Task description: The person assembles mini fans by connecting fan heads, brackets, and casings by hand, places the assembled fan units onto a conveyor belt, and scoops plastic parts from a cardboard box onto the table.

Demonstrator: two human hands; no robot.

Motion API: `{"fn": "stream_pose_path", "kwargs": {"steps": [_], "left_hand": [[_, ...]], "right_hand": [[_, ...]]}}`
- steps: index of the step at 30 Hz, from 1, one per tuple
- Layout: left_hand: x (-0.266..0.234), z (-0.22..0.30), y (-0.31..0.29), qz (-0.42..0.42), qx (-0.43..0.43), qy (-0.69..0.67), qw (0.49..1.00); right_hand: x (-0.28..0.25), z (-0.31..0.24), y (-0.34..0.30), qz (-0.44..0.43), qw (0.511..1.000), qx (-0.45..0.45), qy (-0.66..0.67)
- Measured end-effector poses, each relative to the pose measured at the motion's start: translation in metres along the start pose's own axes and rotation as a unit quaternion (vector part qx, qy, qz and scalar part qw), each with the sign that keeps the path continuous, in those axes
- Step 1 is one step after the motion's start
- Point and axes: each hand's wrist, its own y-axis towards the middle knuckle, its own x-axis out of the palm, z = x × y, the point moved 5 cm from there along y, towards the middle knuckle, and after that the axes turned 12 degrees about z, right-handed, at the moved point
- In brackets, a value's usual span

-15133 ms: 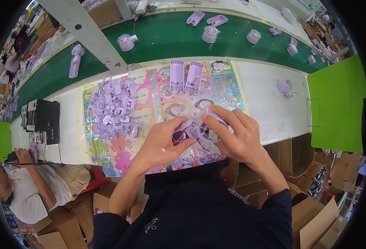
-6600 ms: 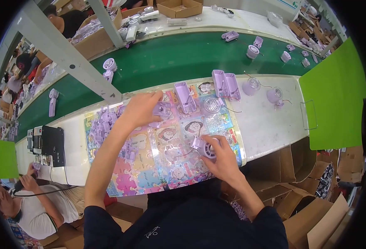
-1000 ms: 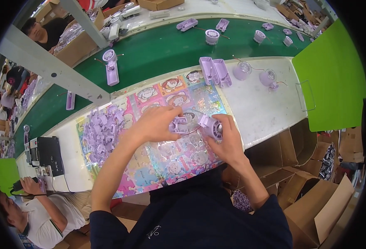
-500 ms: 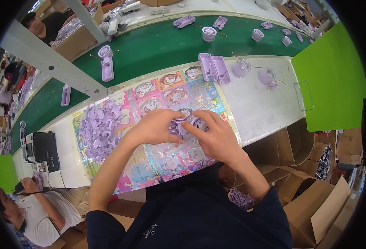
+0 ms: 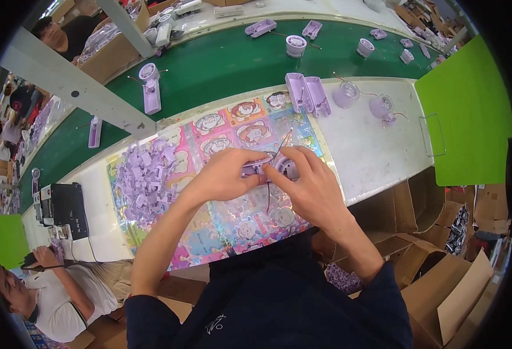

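Note:
Between my two hands, above the sticker-covered mat (image 5: 212,243), is a lavender plastic housing (image 5: 255,168) with a round end (image 5: 291,167). Thin dark and reddish wires (image 5: 283,141) stick up from it, and another hangs below. My left hand (image 5: 226,176) grips the housing from the left, thumb below and fingers above. My right hand (image 5: 313,185) closes round the round end, its thumb and index finger on the middle of the piece. The fingers cover much of the piece. To the left of my left hand lies a heap of small lavender plastic parts (image 5: 145,181).
Two lavender trough-shaped shells (image 5: 308,96) and two round lavender pieces with wires (image 5: 346,95) stand at the right. Behind runs a green conveyor belt (image 5: 209,72) carrying similar parts. A metal post (image 5: 76,87) rises at the left; cardboard boxes (image 5: 436,291) sit lower right. A co-worker (image 5: 58,291) sits at left.
The wires now show above and below the housing, where they were hardly visible before. My fingers have shifted slightly on the piece, and the whole view has moved a little.

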Motion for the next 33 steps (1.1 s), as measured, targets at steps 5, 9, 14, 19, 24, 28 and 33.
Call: {"fn": "stream_pose_path", "kwargs": {"steps": [5,9,14,19,24,28,33], "left_hand": [[-0.001,-0.011,-0.008,0.098,-0.023,0.020,0.995],[-0.006,-0.046,0.011,0.105,-0.073,-0.125,0.984],[-0.064,-0.104,0.080,0.235,-0.217,-0.113,0.941],[-0.136,-0.179,0.144,0.411,-0.291,-0.038,0.863],[-0.150,-0.226,0.150,0.441,-0.322,0.077,0.834],[-0.134,-0.217,0.149,0.437,-0.341,0.139,0.821],[-0.173,-0.233,0.126,0.480,-0.325,0.094,0.810]], "right_hand": [[0.005,0.004,0.003,0.032,0.999,-0.026,0.024],[0.031,0.037,-0.014,0.132,0.968,0.159,0.141],[0.072,0.080,-0.048,0.148,0.944,0.271,0.121],[0.074,0.081,-0.035,0.102,0.969,0.218,0.062],[0.098,0.066,-0.018,0.065,0.972,0.224,0.019],[0.147,0.051,0.044,0.082,0.981,0.149,0.095],[0.190,0.032,0.102,0.066,0.987,0.051,0.139]]}}
